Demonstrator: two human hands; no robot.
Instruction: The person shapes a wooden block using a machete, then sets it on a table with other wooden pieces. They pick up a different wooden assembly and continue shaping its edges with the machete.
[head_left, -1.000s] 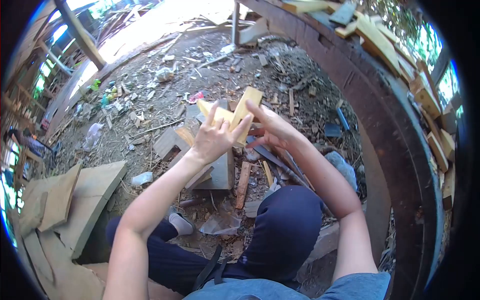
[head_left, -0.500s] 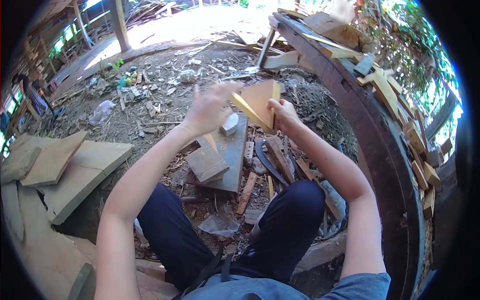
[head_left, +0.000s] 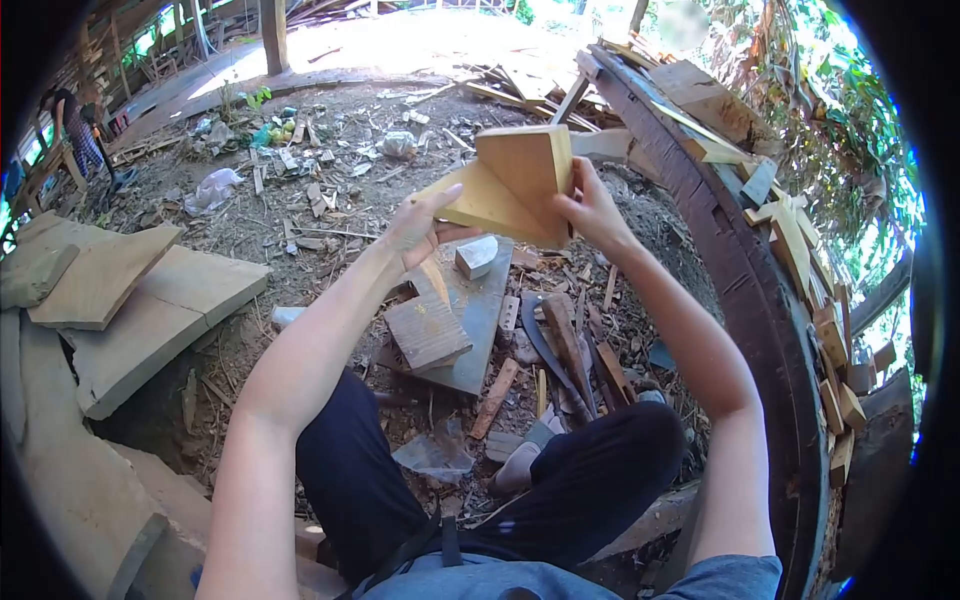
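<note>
Out in front of me, both hands hold up an L-shaped wooden piece [head_left: 520, 180], pale yellow, with one board standing at an angle to the other. My right hand [head_left: 597, 205] is closed on its right edge, thumb toward me. My left hand [head_left: 425, 228] grips the left end, thumb on top and fingers underneath. Below it, a flat board [head_left: 485, 335] lies on the ground. A sawn wood block [head_left: 428, 330] and a small whitish block [head_left: 477, 256] rest on that board. A curved dark blade [head_left: 545, 345] lies to the right.
Large slabs [head_left: 165, 310] are stacked at my left. A long dark beam [head_left: 740, 260] runs along my right, with wood offcuts [head_left: 790, 250] on and beside it. Chips and litter cover the ground. Another person [head_left: 78, 135] is at the far left.
My left hand, blurred and raised beside the wooden piece before, now grips its left end. The piece has turned, showing its inner corner. My right knee has dropped outward and the view has shifted.
</note>
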